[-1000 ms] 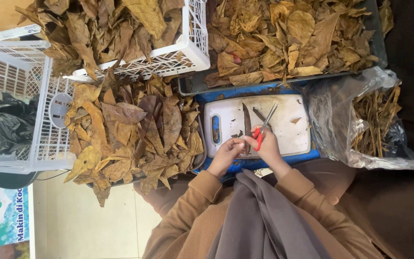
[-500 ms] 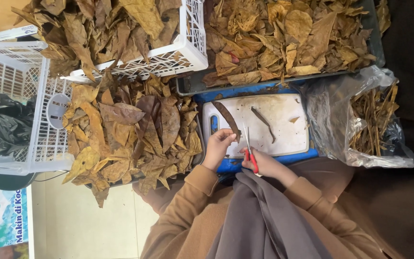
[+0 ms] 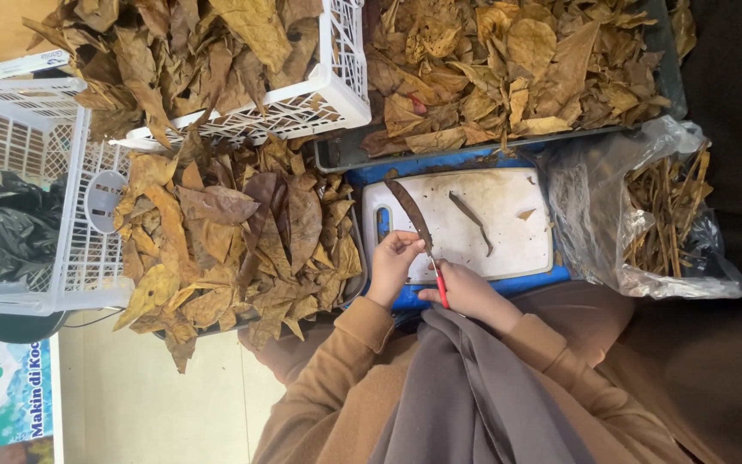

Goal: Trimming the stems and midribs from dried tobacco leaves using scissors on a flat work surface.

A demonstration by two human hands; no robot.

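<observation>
Nearest, brown-sleeved arms bend inward. The left hand (image 3: 394, 266) pinches a long dark leaf strip (image 3: 411, 215) lying on a white cutting board (image 3: 508, 228); the right hand (image 3: 465, 292) grips red-handled scissors (image 3: 436, 279) touching it. A clear bag of stems (image 3: 667, 215) sits right; dry leaves (image 3: 234, 241) left; a white crate (image 3: 302, 103) and full tray (image 3: 508, 69) beyond.
</observation>
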